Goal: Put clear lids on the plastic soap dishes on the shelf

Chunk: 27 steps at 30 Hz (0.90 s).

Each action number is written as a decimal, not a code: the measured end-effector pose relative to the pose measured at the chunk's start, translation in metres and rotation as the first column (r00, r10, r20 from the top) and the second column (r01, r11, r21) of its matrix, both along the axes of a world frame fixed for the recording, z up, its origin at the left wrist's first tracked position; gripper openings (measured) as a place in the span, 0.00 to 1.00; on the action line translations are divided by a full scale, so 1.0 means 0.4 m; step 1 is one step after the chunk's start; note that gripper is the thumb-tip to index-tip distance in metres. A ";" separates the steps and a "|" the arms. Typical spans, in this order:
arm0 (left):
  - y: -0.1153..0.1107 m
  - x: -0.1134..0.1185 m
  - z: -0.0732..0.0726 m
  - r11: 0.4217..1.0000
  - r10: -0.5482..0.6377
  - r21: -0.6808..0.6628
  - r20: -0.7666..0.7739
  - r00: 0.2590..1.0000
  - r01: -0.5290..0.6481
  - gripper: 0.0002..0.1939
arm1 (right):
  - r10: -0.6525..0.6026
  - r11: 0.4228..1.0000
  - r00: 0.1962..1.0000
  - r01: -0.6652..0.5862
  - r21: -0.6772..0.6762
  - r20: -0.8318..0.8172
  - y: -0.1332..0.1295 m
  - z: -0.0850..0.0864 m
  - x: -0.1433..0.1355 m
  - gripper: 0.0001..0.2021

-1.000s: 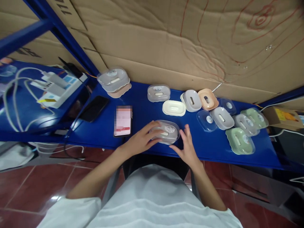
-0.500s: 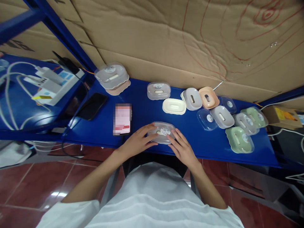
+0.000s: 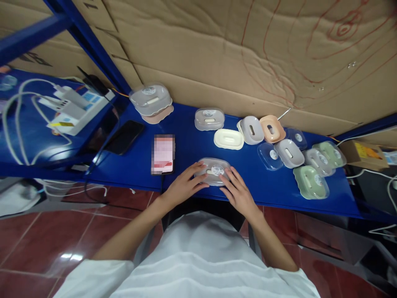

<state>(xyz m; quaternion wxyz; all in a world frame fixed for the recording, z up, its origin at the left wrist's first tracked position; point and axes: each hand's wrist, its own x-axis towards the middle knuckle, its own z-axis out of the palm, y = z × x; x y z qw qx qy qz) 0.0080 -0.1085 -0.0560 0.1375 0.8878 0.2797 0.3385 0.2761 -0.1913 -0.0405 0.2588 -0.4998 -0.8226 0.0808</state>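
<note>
The gray lidded box (image 3: 214, 178) is lying on the blue table (image 3: 186, 145), on the near side of the cream dish (image 3: 228, 139) and a little to its left. The left hand (image 3: 182, 185) is spreading its fingers over the box's left end, its thumb lying by the near edge; the right hand (image 3: 240, 191) is curving over the right end, fingers slightly parted. These fingers are hiding much of both ends, so I cannot tell whether either hand is pinching, pressing or merely resting. The round sticker (image 3: 217, 170) on the lid is showing between them, its print too small to read.

Beyond the cream dish and to its left, a second lidded box (image 3: 209, 119) is standing. Just right of the cream dish, a gray dish (image 3: 252, 129) is partly covering a pale rim. Well to the right of the cream dish, green lidded boxes (image 3: 311, 182) are crowding other containers, their overlapping outlines hard to separate. Left of the cream dish, a phone (image 3: 163, 153) is lying with its screen pixelated.
</note>
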 end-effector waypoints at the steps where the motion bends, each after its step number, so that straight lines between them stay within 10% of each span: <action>1: -0.003 0.000 -0.004 1.000 0.016 -0.016 0.006 1.000 -0.016 0.17 | 0.008 1.000 1.000 -0.008 -0.004 -0.002 0.002 0.002 -0.002 0.36; 27: 0.009 0.024 0.026 0.996 0.030 -0.086 -0.085 0.996 -0.037 0.27 | -0.052 0.987 0.989 0.072 0.142 -0.139 0.010 -0.021 0.003 0.31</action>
